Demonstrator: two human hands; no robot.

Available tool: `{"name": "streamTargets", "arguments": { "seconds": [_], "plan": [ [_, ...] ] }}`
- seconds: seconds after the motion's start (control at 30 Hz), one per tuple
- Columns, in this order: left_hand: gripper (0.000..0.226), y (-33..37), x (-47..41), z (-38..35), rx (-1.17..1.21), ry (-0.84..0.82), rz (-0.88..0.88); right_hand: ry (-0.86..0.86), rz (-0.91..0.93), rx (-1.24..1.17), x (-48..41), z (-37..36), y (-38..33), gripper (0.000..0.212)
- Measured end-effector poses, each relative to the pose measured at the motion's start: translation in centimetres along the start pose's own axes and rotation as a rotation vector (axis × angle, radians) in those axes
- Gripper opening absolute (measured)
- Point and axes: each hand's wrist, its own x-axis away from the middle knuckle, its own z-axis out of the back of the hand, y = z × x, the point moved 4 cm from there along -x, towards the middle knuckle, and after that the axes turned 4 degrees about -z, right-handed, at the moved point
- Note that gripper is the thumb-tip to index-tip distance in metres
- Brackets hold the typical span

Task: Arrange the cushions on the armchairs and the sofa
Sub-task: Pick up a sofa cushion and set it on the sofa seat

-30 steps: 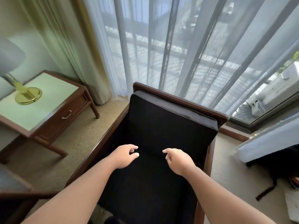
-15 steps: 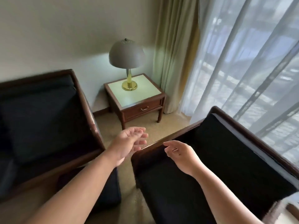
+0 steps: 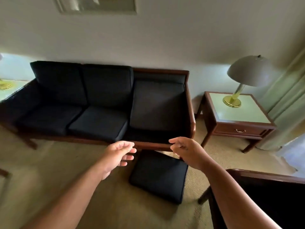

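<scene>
Both hands are out in front and empty: the left hand (image 3: pixel 119 154) is palm-in with its fingers loosely bent, the right hand (image 3: pixel 186 151) the same, thumb and fingers a little apart, nothing between them. Dead ahead at twelve o'clock, flat on the carpet just in front of the sofa (image 3: pixel 161 71), lies the loose black cushion (image 3: pixel 158 177), one corner under the right hand. Up on the sofa's right-hand seat, about one o'clock, a slumped cushion (image 3: pixel 156 104) leans against the back, sitting lower than its two neighbours. The armchair (image 3: pixel 264 176) edges in at four o'clock.

That floor cushion looks like a thick foam slab in woven cloth: light for its bulk, springy, nothing to break, and the fabric should give a decent hold. I'd say it wants both hands, one on each side edge, fingers under and thumbs on top, or it will sag and flop.
</scene>
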Motion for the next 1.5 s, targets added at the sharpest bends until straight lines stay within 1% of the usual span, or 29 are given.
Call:
{"name": "streamTargets", "arguments": {
  "seconds": [0.13,0.23,0.33,0.5,0.73,0.8,0.93,1.07,1.17,1.37,1.5],
  "plan": [
    [0.021,-1.1,1.0,6.0,0.023,0.084,0.024,-0.096,0.049,0.035,-2.1,-5.5,-4.5,0.021],
    [0.023,-1.3,1.0,8.4,0.036,0.109,0.019,-0.173,0.068,0.066,-3.2,-7.8,-6.6,0.020],
    [0.023,-1.2,0.1,9.8,0.053,0.119,0.013,-0.201,0.085,0.105,-4.9,-8.7,-7.9,0.022],
    [0.022,-1.1,-2.7,10.3,0.051,0.088,0.016,-0.196,0.075,0.113,-8.9,-9.2,-7.8,0.020],
    [0.020,-0.1,-9.7,12.7,0.043,0.094,0.036,-0.231,0.068,0.087,-17.2,-10.4,-9.4,0.019],
    [0.021,0.6,-12.2,13.5,0.029,0.087,0.039,-0.227,0.069,0.066,-19.9,-10.3,-10.2,0.019],
    [0.022,2.3,-17.0,14.7,-0.001,0.063,0.031,-0.237,0.091,0.086,-24.6,-9.3,-11.9,0.025],
    [0.023,3.6,-22.0,15.7,-0.020,0.070,0.017,-0.260,0.103,0.121,-29.8,-8.1,-12.3,0.024],
    [0.024,3.8,-25.0,15.7,-0.018,0.058,0.015,-0.245,0.097,0.135,-32.9,-7.0,-12.5,0.025],
    [0.026,3.7,-31.6,14.9,-0.034,-0.025,0.053,-0.231,0.027,0.128,-38.2,-4.8,-11.2,0.024],
    [0.023,4.6,-38.1,14.2,-0.070,-0.085,0.076,-0.174,-0.028,0.111,-42.3,-2.6,-9.7,0.025]
  ]
}}
